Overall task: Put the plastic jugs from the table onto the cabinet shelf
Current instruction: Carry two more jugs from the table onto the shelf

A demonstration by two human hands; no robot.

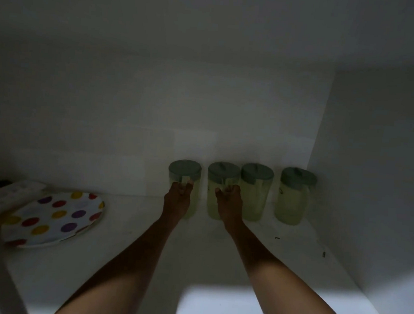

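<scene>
Both forearms reached in over the lit front edge of the cabinet shelf, nearest the lens, toward a row of four jugs at the back wall.

Landmark: the polka-dot plate, which lay on the shelf to the left, resting partly on a pale flat item too dim to identify.

Right of the plate, the left hand sat against the front of the first jug, fingers curled onto it near the handle. Just right of that, the right hand was at the second jug, fingers likewise bent at the handle. How firm either grip was couldn't be told in the dim light.

Further right of the plate stood the third jug, touching or nearly touching the second, then the fourth jug, a little apart, near the cabinet's right wall.

Risks, as judgement: pulling the hands back carelessly could drag or tip the two held jugs. Nudging the second could knock the third. Low light makes misjudging gaps likely.

Jugs looked alike: upright, translucent pale yellow-green plastic bodies, grey-green round lids with a spout tab facing forward. All four stood on the shelf.
</scene>
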